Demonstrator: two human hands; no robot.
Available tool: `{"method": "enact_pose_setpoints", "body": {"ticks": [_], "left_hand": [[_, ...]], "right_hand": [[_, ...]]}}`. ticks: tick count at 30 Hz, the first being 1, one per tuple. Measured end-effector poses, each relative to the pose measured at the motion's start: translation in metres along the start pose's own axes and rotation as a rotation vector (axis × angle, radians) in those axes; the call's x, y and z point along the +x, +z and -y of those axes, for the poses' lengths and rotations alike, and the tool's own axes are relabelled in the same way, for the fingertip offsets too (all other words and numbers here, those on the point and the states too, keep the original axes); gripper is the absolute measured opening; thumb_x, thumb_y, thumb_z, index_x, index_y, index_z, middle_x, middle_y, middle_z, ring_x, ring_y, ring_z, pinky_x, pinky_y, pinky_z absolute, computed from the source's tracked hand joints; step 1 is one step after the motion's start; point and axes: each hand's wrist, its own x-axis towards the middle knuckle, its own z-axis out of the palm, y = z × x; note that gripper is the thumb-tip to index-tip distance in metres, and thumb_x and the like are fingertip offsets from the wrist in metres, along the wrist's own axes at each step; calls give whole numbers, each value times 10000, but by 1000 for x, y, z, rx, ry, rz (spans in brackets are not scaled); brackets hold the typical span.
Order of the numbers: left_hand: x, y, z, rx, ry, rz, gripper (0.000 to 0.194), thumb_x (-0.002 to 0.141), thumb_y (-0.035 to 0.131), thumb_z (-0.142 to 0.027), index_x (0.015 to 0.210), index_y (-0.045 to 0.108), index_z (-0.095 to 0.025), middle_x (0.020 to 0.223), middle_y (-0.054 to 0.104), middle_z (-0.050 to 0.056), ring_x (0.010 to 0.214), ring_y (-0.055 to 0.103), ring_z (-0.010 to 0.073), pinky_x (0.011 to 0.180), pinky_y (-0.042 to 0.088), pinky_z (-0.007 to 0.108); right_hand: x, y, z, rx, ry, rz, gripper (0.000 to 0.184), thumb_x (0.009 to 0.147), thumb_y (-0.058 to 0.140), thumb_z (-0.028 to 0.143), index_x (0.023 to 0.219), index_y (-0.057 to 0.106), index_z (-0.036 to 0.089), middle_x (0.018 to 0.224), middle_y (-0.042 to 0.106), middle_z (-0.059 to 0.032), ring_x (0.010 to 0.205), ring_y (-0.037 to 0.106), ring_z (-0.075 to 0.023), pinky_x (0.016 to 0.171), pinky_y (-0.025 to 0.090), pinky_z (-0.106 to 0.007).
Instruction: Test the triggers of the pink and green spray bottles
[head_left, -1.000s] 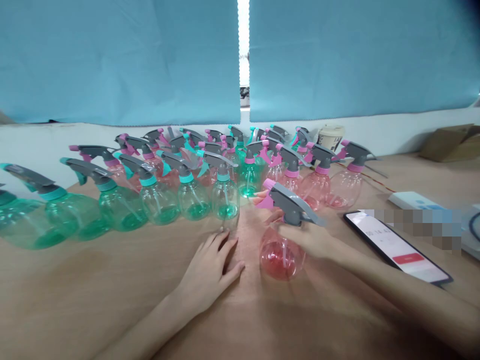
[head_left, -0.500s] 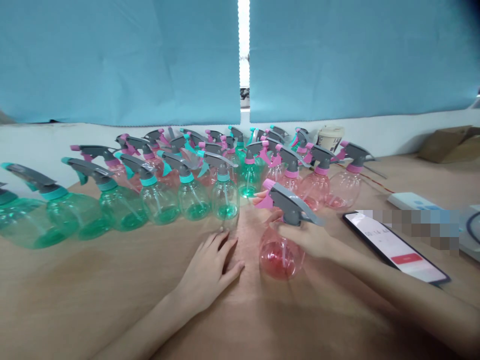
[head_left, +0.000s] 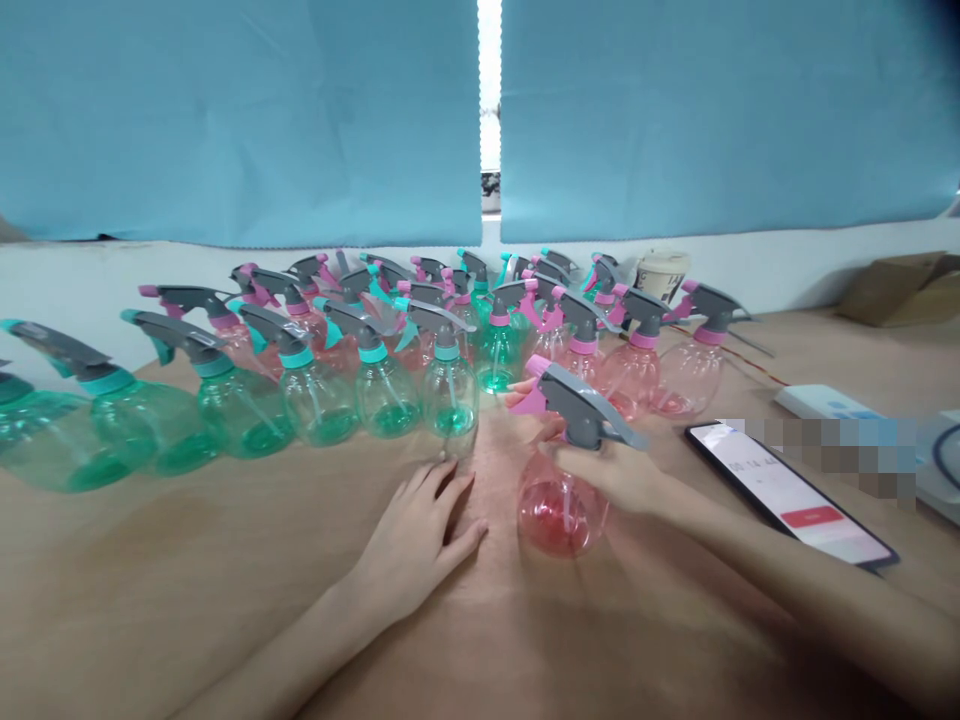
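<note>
I've R hand (head_left: 611, 475) clasping red spray btl (head_left: 559, 520) — axis vert., nozzle (head_left: 537, 364) aimed left & away. L hand (head_left: 416, 540) fingers loose on table (head_left: 210, 550) — green btls (head_left: 388, 405) ahead, pink btls (head_left: 630, 385) beyond mine.

Left fingers (head_left: 451, 494) lie relaxed, palm down; right fingers (head_left: 549, 431) curl.

Tabletop (head_left: 172, 590) near L: free rm. Narrow lane betw. L hand (head_left: 416, 535) & near pink spray bottle (head_left: 559, 515). Far L blocked by green spray bottles (head_left: 319, 400); far R by pink ones (head_left: 630, 385); smartphone (head_left: 795, 495) obstructs R.
</note>
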Motion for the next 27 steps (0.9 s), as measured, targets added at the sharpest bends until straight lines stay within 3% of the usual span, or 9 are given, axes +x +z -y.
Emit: {"method": "enact_pose_setpoints", "body": {"ticks": [4, 12, 22, 27], "left_hand": [[1, 0, 0, 0, -8, 4, 441, 892, 483, -441, 1247, 490, -178, 1293, 479, 116, 1186, 428, 288, 955, 379, 459], [2, -1, -1, 2, -8, 10, 445, 892, 481, -434, 1250, 487, -170, 1288, 479, 117, 1189, 421, 286, 962, 371, 450], [10, 2, -8, 7, -45, -3, 408, 890, 486, -406, 1229, 504, -180, 1273, 493, 118, 1152, 453, 285, 944, 383, 437], [16, 5, -10, 3, -40, -24, 376, 895, 475, -387, 1204, 508, -175, 1241, 512, 123, 1118, 476, 293, 917, 401, 450]], "right_hand": [[0, 1, -1, 29, 10, 4, 426, 569, 428, 199, 984, 517, 237, 496, 335, 71, 503, 420, -146, 481, 326, -262], [0, -1, 2, 4, 1, 8, 467, 576, 437, 206, 1033, 521, 250, 511, 368, 66, 485, 386, -136, 466, 315, -255], [0, 0, -1, -30, 5, 13, 496, 615, 450, 213, 1107, 504, 237, 508, 430, 67, 527, 460, -151, 493, 361, -264], [0, -1, 0, -68, -23, -19, 271, 616, 474, 183, 859, 573, 251, 585, 484, 51, 538, 463, -128, 497, 383, -251]]}}
